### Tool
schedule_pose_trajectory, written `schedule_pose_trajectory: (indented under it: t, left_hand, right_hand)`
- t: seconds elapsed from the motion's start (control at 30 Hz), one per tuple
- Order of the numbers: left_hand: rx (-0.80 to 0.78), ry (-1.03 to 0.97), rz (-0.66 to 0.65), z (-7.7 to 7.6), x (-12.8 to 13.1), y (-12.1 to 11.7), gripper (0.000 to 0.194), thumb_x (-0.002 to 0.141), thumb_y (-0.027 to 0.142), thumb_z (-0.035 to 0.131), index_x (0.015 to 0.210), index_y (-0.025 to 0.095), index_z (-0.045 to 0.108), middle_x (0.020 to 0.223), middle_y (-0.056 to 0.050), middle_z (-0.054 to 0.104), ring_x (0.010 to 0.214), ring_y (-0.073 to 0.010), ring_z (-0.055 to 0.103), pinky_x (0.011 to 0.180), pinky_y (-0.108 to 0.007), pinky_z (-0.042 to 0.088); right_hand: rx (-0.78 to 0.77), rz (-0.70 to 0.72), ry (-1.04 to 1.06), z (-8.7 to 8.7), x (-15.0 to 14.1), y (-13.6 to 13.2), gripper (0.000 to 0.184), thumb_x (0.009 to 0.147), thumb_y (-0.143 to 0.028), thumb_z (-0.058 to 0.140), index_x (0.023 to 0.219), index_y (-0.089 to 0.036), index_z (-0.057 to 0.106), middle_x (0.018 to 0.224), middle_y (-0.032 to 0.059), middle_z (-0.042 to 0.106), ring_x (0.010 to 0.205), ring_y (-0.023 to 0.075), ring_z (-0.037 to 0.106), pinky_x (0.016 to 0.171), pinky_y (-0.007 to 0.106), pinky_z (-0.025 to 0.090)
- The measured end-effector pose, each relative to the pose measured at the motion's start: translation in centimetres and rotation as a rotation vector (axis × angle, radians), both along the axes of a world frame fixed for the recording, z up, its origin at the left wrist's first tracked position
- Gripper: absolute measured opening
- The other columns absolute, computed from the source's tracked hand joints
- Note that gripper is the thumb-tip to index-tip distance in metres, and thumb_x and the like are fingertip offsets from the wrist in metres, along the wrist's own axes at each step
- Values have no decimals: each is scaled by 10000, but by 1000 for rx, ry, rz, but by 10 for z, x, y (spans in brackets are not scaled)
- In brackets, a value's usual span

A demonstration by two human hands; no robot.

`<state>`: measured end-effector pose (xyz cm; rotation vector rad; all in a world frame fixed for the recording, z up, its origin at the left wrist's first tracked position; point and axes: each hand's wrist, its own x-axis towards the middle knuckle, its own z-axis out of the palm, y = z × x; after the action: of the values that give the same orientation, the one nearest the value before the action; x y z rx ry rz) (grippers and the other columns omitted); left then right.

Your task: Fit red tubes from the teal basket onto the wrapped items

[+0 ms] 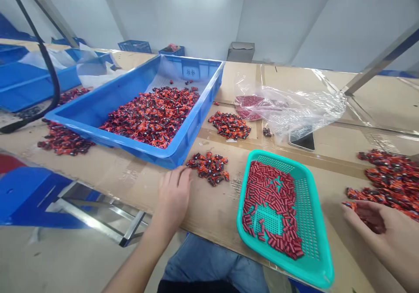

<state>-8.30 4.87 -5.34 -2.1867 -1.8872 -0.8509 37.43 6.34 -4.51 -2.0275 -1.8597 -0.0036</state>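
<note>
The left hand [174, 193] is palm down over the table [216, 210], its fingers a little bent and close together, just beside the near corner of the blue tray [198, 118] and at the left edge of a small heap of parts [209, 167]; the fingertips are partly hidden, so I cannot tell if they have hold of any part. The right hand [381, 227] is at the right side, half curled, with the thumb and fingers near each other, and red and orange pieces [369, 224] show in its hollow; whether it closes firmly on them, I cannot tell. Just beyond this hand is a large pile of parts [393, 179], red, orange and black. Between the two hands stands a green basket [307, 210], nearer to the right one, and in it are many short red tubes [266, 188]. The blue tray holds a wide mass of similar parts [155, 116], with white paper [165, 75] at its far end. Farther than the small heap lies another heap [230, 126], and to its right a plastic bag [301, 107] and a phone [303, 141]
</note>
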Motion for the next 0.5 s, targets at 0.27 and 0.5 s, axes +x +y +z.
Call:
schedule_pose_trajectory:
  t: [0.27, 0.5]
  left_hand:
    - [-29, -163, -167, -3, -7, 5, 313, 1033, 172, 457, 1238, 212, 690, 1156, -120, 713, 1080, -267, 692, 992, -424, 554]
    - [-164, -614, -379, 34, 30, -29, 222, 1006, 158, 584, 1180, 259, 677, 1184, -43, 686, 1169, -153, 679, 985, -184, 546]
  right_hand:
    - [125, 170, -60, 28, -69, -23, 358, 1022, -473, 445, 1045, -196, 671, 1003, 183, 740, 969, 343, 693, 873, 519, 565]
    - [-424, 783, 28, 55, -164, -25, 109, 1026, -144, 593, 1059, -200, 680, 1085, 73, 724, 1008, 228, 691, 856, 356, 587]
